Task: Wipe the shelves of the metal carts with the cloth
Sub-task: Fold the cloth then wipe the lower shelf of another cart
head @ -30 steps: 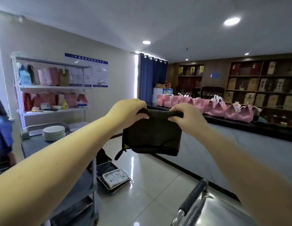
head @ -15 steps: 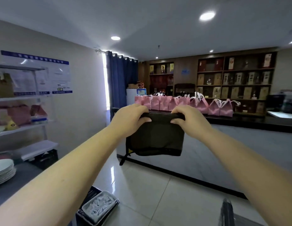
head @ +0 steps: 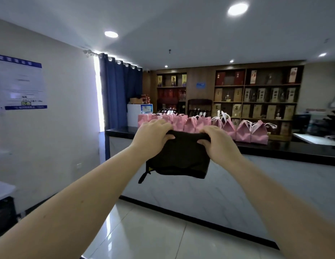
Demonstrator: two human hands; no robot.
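Observation:
A dark folded cloth point(head: 181, 157) hangs in front of me at chest height, arms stretched forward. My left hand point(head: 151, 136) grips its top left edge and my right hand point(head: 219, 143) grips its top right edge. A small black loop dangles from the cloth's lower left corner. No metal cart is in view.
A long counter point(head: 275, 176) with a black top runs across the room ahead, lined with several pink gift bags point(head: 243, 130). Wooden display shelves point(head: 256, 94) fill the back wall. A blue curtain point(head: 121, 94) hangs left of them. Glossy tiled floor point(head: 153, 236) lies below.
The view has swung right and upward: the grey cart with plates, the white wall rack and the cart handle have left the frame. Both hands still hold the cloth the same way.

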